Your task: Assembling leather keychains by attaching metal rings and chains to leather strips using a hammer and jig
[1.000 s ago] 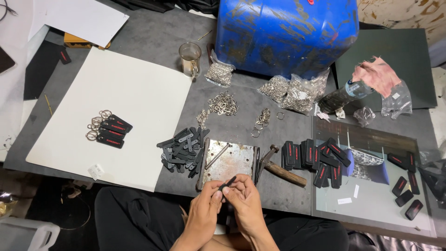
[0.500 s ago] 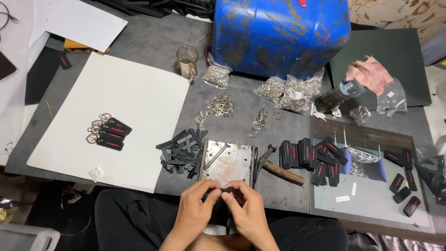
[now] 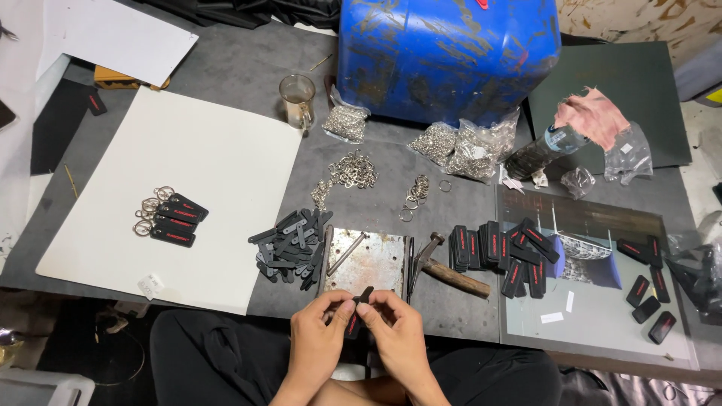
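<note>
My left hand [image 3: 320, 342] and my right hand [image 3: 395, 338] meet just below the table's front edge, above my lap. Both pinch one small black tag with a red mark [image 3: 355, 319], a dark strap end sticking up between the fingertips. Straight ahead lies a rusty metal plate [image 3: 366, 263] with a thin rod on it. A pile of black strap pieces [image 3: 289, 238] lies left of the plate. A wooden-handled hammer [image 3: 444, 268] lies right of it, beside a stack of black and red tags [image 3: 500, 252].
Finished tags with rings [image 3: 167, 218] rest on a white board [image 3: 195, 158]. Loose metal rings [image 3: 352, 171] and bags of rings [image 3: 459, 143] lie mid-table before a blue drum [image 3: 444, 53]. A glass mug [image 3: 297, 98], a dark bottle [image 3: 543, 150] and more tags [image 3: 647, 286] stand around.
My hands have shifted slightly right and up towards the table edge, still working the same small tag; the strap end now points up between the fingers.
</note>
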